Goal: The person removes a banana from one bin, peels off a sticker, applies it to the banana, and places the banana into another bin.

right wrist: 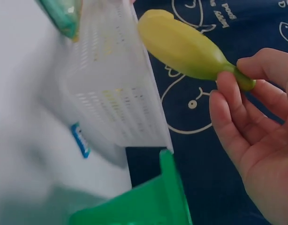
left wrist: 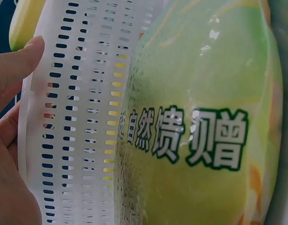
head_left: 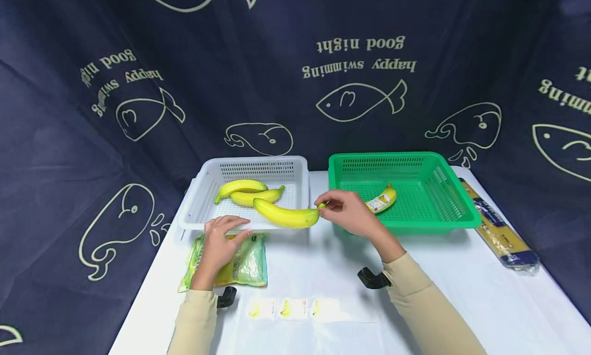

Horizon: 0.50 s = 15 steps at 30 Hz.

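Observation:
My right hand [head_left: 348, 211] pinches the green stem of a yellow banana [head_left: 288, 215]. The banana hangs sideways over the front right of the white basket [head_left: 302, 191], its far tip toward the left. Two more bananas, an upper one [head_left: 242, 186] and a lower one [head_left: 265, 197], lie in that basket. At the basket's front rim is my left hand [head_left: 221, 242], fingers loosely bent and thumb apart from them; in the left wrist view the thumb [left wrist: 31, 54] overlaps the rim. Whether this hand presses the rim is unclear.
A green basket [head_left: 454, 224] at right holds a banana with a label [head_left: 380, 202]. A green-yellow bag [head_left: 251, 265] lies before the white basket. Banana-picture labels [head_left: 292, 309] lie at the table's front. A long yellow-blue package [head_left: 503, 237] lies at far right.

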Motion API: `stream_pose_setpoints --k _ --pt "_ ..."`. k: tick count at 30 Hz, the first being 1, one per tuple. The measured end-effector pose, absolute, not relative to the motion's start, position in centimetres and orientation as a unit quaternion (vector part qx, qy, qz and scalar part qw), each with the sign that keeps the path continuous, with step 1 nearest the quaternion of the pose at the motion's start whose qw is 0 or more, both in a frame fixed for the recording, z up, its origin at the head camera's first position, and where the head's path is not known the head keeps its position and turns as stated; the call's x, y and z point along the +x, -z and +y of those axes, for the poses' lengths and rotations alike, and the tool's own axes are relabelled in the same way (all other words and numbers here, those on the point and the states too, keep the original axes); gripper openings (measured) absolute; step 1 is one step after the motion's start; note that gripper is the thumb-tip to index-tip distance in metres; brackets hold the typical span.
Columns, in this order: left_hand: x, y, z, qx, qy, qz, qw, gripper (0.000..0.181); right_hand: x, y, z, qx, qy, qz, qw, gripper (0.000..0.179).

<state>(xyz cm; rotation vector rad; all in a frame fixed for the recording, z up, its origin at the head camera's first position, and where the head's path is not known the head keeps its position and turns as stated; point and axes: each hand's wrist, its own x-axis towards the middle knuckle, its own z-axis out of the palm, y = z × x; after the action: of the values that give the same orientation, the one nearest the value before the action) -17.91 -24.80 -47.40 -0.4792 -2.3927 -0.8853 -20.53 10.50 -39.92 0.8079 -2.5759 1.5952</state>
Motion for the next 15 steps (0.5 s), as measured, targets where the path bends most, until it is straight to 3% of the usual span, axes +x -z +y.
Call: stream_pose_setpoints --k 15 --pt "-18.2 47.3 -24.9 -0.170 0.333 -0.890 0.260 0.027 -15.9 41.1 13.4 0.271 -0.573 -0.773 0.007 0.018"
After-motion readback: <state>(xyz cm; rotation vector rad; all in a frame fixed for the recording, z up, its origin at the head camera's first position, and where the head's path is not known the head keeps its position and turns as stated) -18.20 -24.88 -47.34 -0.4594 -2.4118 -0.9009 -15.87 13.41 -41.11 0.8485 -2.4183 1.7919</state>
